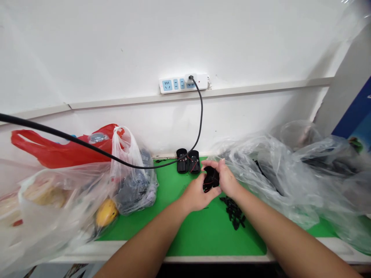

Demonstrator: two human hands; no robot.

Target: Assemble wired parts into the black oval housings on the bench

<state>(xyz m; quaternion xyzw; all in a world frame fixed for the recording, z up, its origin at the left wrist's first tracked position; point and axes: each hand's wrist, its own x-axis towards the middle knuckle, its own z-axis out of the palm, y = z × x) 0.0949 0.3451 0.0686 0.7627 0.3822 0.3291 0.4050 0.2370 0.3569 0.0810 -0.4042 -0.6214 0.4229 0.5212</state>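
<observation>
A black plastic piece (211, 178) with a thin red wire is held above the green mat (191, 227). My left hand (198, 193) grips it from the left, thumb and fingers curled round its edge. On the other side my right hand (226, 178) closes on the same piece. Behind my hands, two black casings (188, 162) with red wires stand side by side near the wall. A pile of small black parts (234, 212) lies on the mat beneath my right forearm.
Clear plastic bags (272, 173) fill the right side. Left are a red bag (69, 148), a white bag of grey items (135, 189) and a bag with a yellow object (106, 213). A black cable (201, 108) hangs from a power strip (171, 84).
</observation>
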